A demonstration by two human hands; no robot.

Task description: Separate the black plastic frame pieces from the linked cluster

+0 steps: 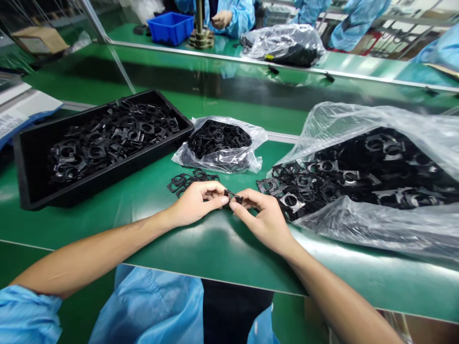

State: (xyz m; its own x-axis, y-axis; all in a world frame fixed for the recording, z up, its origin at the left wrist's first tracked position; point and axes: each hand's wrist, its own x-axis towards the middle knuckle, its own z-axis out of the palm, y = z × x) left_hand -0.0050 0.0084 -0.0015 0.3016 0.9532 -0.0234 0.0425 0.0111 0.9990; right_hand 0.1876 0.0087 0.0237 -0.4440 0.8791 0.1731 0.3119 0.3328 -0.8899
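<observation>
A small black plastic part (234,195) is pinched between my two hands above the green table; my fingers cover much of it. My left hand (199,202) grips its left end with thumb and fingertips. On the other end, my right hand (263,217) has thumb and forefinger closed. Just behind my left hand lie several loose black rings (186,180). To the right of my right hand, many square black frames with round holes (292,201) spill from a large clear plastic bag (358,229).
A black tray (89,191) full of black frames stands at the left. Behind my hands sits a smaller clear bag (229,165) of black rings. Beyond a metal rail are a blue bin (170,28), a filled plastic bag (283,43) and people in blue clothing (240,16).
</observation>
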